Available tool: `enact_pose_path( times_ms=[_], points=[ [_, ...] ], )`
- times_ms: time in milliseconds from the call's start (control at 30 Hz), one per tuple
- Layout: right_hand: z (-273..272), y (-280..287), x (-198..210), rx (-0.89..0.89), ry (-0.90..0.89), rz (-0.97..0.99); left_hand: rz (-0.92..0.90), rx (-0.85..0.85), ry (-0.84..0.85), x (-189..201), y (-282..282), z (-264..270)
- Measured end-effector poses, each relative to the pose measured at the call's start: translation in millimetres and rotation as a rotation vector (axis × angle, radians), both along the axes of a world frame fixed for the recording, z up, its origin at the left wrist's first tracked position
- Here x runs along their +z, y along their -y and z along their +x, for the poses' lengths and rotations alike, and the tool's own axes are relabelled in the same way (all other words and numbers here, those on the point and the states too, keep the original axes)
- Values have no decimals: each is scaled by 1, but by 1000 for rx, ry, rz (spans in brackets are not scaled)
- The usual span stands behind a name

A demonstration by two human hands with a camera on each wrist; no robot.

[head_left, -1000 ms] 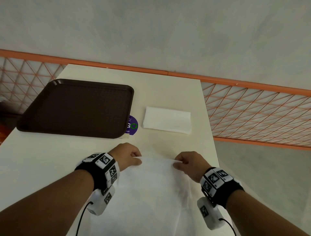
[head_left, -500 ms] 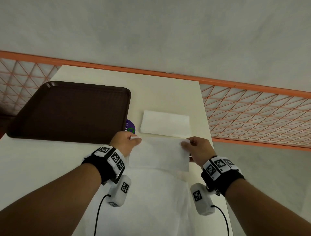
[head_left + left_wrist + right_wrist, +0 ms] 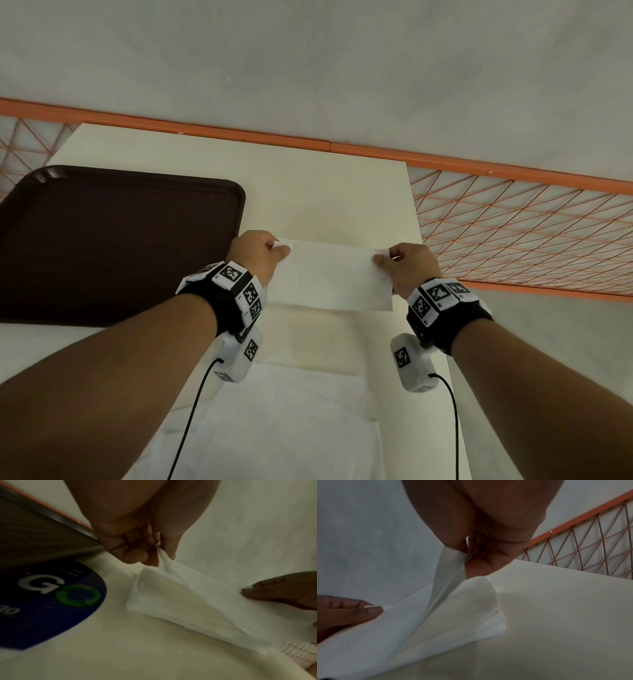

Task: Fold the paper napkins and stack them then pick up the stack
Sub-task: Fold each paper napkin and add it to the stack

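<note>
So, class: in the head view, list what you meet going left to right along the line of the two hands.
Brown tray → left hand → folded napkin → right hand → orange mesh railing.

A round dark blue sticker (image 3: 51, 601) lies flat on the surface (image 3: 137, 655), at about nine o'clock in the left wrist view, partly under the edge of the brown tray (image 3: 34, 540). It bears a large white "G" followed by an "O" drawn as a green ring of recycling arrows, reading "GO". Smaller white lettering above and below it is too blurred to read. The wristbands (image 3: 236, 284) carry black-and-white square code markers, with no readable words.
</note>
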State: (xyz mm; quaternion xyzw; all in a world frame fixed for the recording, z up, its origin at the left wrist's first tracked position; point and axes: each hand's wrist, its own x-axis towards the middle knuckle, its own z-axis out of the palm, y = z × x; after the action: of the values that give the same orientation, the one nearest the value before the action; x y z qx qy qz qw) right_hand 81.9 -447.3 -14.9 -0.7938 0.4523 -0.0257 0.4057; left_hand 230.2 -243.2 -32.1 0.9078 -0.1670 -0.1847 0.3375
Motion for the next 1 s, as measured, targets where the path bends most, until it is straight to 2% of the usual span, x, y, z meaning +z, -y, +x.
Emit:
enact_pose_path(
  times_ms=[267, 400, 467, 633, 867, 1000],
  points=[
    [17, 13, -22, 7, -126, -110, 134, -9, 35, -18, 17, 18],
    [13, 11, -27, -21, -162, -125, 189, 97, 50, -21, 14, 17],
    [12, 9, -27, -7, -230, -132, 275, 124, 41, -20, 12, 15],
    [10, -3, -24, 82, -376, -142, 482, -41, 31, -17, 14, 4],
    [0, -16, -16, 18, -322, -137, 520, -69, 55, 1, 8, -10],
    [-21, -33, 0, 101, -251, -222, 445, -127, 166, 16, -13, -19]
  ],
)
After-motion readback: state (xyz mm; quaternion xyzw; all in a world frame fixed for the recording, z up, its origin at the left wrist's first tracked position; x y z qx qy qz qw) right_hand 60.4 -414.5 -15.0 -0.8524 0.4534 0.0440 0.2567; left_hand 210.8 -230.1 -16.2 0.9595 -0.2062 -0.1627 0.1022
